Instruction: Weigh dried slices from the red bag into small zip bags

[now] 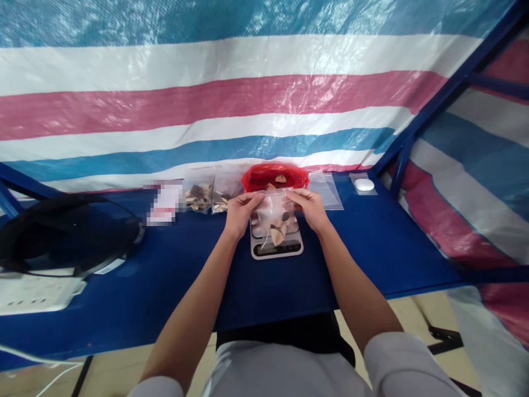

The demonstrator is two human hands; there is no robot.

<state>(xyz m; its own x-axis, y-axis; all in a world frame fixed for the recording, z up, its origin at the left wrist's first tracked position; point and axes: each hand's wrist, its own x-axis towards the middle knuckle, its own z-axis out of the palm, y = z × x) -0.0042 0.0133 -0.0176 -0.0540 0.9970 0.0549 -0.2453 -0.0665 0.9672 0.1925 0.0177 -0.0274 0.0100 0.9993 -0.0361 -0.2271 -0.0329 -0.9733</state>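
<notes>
Between my two hands hangs a clear zip bag [268, 212] with a few brown and tan dried pieces [279, 230] at its bottom. My left hand [242, 212] pinches its upper left corner, and my right hand [309, 207] pinches the upper right. Below the bag, partly covered by it, lies a white digital scale [295, 252] with a dark display. Just behind my hands a red plastic bag [258, 177] stands with its mouth wide, more dried pieces showing inside.
Two filled clear bags [199, 197] lie left of the red bag, beside a blurred white paper [165, 203]. Flat clear bags [330, 190] and a white oval object [364, 184] are at right. A black round object [70, 237] and a power strip [37, 292] occupy the left.
</notes>
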